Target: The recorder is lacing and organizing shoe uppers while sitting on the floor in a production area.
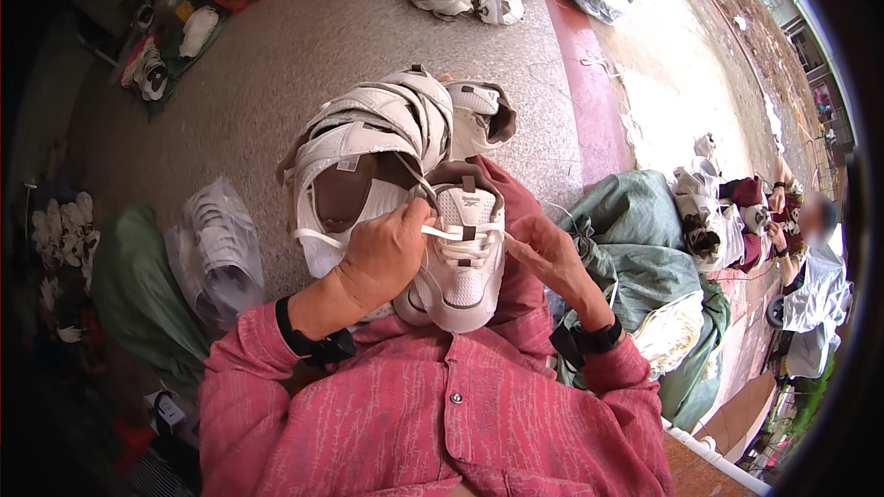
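It seems that a white shoe [465,283] is being laced, held between both hands, toe toward the body, with stacked shoes [387,133] lying to its far left. Left of the shoe, the lace [441,234] is being clamped in the left hand's [391,244] fingers; right of it, lace is apparently being pinched by the right hand's [554,258]. Even pulling is probably being called for next.
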